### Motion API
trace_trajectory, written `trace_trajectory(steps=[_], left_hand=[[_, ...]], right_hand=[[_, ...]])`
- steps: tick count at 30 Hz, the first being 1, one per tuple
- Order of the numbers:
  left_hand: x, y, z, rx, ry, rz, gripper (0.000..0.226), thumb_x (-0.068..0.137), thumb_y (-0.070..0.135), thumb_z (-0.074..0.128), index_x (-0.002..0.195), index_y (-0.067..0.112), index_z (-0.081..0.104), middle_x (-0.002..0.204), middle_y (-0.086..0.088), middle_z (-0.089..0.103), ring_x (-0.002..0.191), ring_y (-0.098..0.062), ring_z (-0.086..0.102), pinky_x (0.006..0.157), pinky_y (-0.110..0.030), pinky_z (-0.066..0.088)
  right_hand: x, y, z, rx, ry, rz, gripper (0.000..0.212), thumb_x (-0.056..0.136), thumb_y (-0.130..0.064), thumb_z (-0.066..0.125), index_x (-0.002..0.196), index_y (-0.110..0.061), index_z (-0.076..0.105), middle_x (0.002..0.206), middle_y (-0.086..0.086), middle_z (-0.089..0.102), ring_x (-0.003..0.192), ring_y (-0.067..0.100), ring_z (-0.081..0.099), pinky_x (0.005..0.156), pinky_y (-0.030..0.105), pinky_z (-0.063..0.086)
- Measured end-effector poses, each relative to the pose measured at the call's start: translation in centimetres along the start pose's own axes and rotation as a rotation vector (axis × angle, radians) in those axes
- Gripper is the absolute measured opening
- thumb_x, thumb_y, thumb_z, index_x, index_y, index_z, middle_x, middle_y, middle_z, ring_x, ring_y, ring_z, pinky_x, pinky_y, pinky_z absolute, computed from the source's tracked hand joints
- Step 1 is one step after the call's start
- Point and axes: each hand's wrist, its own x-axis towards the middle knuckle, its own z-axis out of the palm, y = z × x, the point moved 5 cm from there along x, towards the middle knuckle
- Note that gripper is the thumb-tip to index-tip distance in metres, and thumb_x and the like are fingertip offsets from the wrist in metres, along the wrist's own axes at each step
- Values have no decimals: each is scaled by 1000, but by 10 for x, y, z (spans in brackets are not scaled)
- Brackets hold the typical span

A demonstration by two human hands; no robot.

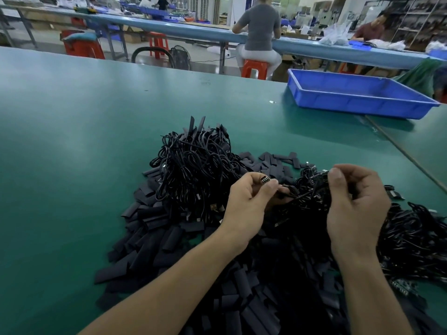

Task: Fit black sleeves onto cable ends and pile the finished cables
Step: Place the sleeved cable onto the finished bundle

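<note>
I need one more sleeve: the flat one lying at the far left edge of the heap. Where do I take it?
Probably best to pinch the flat sleeve across its narrow width at its outer left end, coming in low from the bare table on the left. That end lies free on the table, while its right end butts into the sleeve heap.

Soft even indoor light, dull sheen on the green table [72, 146], cable pile [193, 170] murky, far bench [169, 29] bowed, background slightly blurred.
</note>
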Motion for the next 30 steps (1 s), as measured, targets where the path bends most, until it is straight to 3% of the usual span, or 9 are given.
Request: trace_trajectory(steps=[3,5,7,10,17,21,23,27,30], left_hand=[[0,5,-5,149,57,109,11,98,9,61,91,15,57,83,-5,75,87,-22,74,86,-40,60],[-2,11,-4,193,69,190,15,96,14,62,88,25,57,83,-4,75,85,-22,73,85,-46,59],[-3,15,-3,216,69,215,18,97,16,62,87,30,56,84,-4,74,80,-20,73,75,-38,60],[-5,17,-5,145,86,168,11,100,11,59,93,17,54,84,-7,73,73,-18,71,63,-29,58],[0,20,9,4,164,49,11,104,11,52,95,17,46,77,2,69,68,-14,67,57,-25,54],[-2,32,12,397,101,303,21,104,17,50,91,33,45,74,9,61,62,-11,60,53,-33,55],[-6,32,7,480,84,341,17,105,18,48,94,30,45,75,10,61,60,-10,58,54,-38,56],[-2,38,-31,253,374,231,13,106,12,44,98,24,45,68,16,63,54,-5,58,57,-29,54],[-4,61,-49,190,477,401,14,106,10,42,97,20,46,71,12,61,61,-5,58,60,-22,53]], right_hand=[[-1,1,7,-193,-229,-14,15,93,-26,68,105,-34,64,87,-18,67,81,-3,62,81,13,43],[-4,-1,11,-314,-390,-50,8,92,-38,65,100,-38,67,81,-26,67,83,-4,62,79,10,41],[-5,-6,12,-343,-497,-77,11,89,-48,59,84,-41,65,74,-26,68,77,-7,62,68,6,41],[-5,-12,10,-327,-552,-94,15,85,-47,64,74,-38,65,72,-16,67,66,2,60,59,12,42],[-4,-24,6,-318,-340,-147,19,89,-51,59,84,-33,64,75,-9,63,73,6,57,67,11,38],[5,-27,-4,-218,-177,-76,27,95,-38,61,70,-27,60,59,-15,55,55,0,49,54,12,35],[10,-28,-11,-196,-105,-31,34,98,-33,60,66,-25,55,54,-12,48,50,1,43,48,12,31],[13,-31,-25,-274,28,-40,29,101,-37,55,75,-24,52,62,-9,49,51,1,44,48,11,33],[14,-32,-24,-405,-3,-72,23,99,-36,59,90,-15,66,65,-5,57,56,13,49,56,24,39]])
